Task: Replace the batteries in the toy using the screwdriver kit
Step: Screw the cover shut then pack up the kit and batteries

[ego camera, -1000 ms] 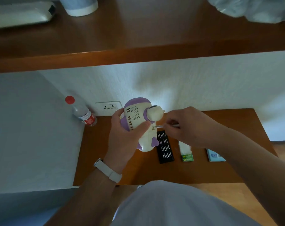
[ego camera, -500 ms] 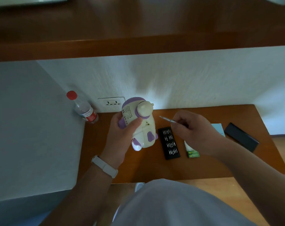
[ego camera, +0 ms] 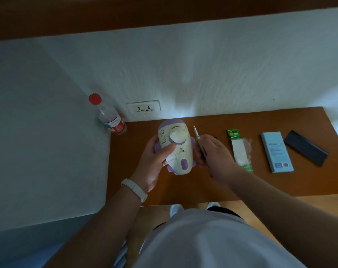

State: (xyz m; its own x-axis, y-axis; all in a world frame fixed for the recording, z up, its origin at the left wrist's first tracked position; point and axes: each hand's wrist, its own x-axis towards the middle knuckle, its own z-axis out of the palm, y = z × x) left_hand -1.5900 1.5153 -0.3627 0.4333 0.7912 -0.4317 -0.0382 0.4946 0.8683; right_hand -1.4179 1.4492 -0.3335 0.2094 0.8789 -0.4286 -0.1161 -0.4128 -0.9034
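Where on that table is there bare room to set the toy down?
The table is bare along its near edge, in front of the battery pack and blue box, and between the bottle and the left hand. Crowded: from the right hand to the black case.

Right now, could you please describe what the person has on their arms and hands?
The left hand and the right hand are both ungloved. A slim white wristband circles the left wrist; the right wrist has nothing on it. No sleeve shows on either forearm, and I can make out no rings.
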